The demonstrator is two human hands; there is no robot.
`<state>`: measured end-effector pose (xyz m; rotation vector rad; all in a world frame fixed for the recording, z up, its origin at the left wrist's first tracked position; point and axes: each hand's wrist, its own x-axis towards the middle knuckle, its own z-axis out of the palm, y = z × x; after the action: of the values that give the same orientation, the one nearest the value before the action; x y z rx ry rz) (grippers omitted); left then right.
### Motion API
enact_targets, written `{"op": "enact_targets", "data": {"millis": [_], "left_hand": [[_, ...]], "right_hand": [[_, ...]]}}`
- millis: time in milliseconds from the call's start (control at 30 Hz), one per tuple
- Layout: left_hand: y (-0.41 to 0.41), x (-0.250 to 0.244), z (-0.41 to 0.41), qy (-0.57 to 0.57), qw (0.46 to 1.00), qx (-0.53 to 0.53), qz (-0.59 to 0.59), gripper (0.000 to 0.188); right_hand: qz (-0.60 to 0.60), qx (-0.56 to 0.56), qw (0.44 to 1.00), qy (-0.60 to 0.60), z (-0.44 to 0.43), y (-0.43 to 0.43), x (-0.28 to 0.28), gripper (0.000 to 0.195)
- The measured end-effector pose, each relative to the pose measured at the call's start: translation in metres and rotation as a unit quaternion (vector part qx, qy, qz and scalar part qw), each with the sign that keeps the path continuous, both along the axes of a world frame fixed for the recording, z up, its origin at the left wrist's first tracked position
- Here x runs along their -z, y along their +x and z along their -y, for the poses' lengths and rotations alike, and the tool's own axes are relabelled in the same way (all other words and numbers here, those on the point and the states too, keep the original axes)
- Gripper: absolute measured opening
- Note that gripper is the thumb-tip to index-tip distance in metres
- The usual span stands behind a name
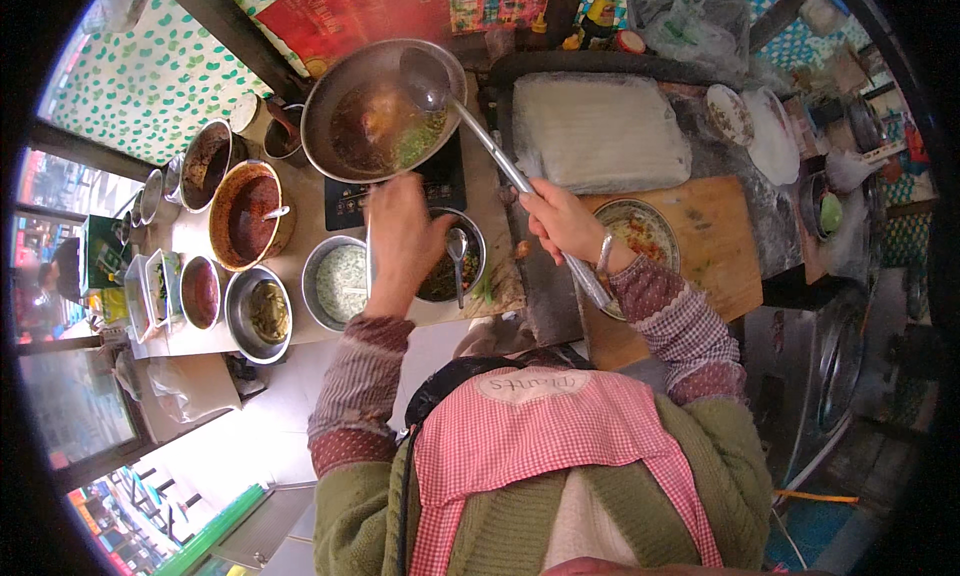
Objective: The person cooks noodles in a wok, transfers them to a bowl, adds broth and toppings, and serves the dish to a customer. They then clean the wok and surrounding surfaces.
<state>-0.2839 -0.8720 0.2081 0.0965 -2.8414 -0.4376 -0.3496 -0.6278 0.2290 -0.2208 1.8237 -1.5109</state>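
My right hand (566,220) grips the long metal handle of a ladle (495,152), whose bowl rests at the upper right inside a large metal wok (309,126). The wok holds brown broth with chopped greens and stands on a black induction cooker (345,205). Slightly blurred, my left hand (405,231) is just below the wok's near rim; its fingertips are hard to make out, and whether it holds anything cannot be told. Beneath it lie a metal bowl of white sauce with chopped greens (337,283) and a dark bowl with a spoon (459,265). A patterned bowl of food (637,231) is partly behind my right forearm.
Left of the wok stand a pot of red sauce (251,216) and several other bowls. A plastic-wrapped white slab (600,130) lies behind the wooden board (712,238). Bottles (600,10) stand at the back; a steel appliance (795,358) is at right.
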Motion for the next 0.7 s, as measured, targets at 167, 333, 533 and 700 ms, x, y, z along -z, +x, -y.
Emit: {"op": "enact_targets", "data": {"millis": [167, 333, 533, 700], "left_hand": [[0.030, 0.037, 0.087, 0.222, 0.967, -0.122, 0.040, 0.082], [0.008, 0.069, 0.112, 0.837, 0.506, -0.099, 0.186, 0.036], [-0.015, 0.082, 0.110, 0.854, 0.462, -0.039, 0.234, 0.016], [-0.012, 0.079, 0.104, 0.822, 0.525, -0.040, 0.215, 0.024]], "right_hand": [[-0.003, 0.014, 1.000, 0.009, 0.019, -0.009, 0.015, 0.024], [0.128, 0.031, 0.991, -0.022, 0.050, -0.010, 0.009, 0.031], [0.031, 0.006, 0.999, 0.016, 0.060, 0.009, 0.016, 0.030], [0.027, 0.062, 0.998, 0.000, 0.031, 0.030, -0.011, 0.022]]}}
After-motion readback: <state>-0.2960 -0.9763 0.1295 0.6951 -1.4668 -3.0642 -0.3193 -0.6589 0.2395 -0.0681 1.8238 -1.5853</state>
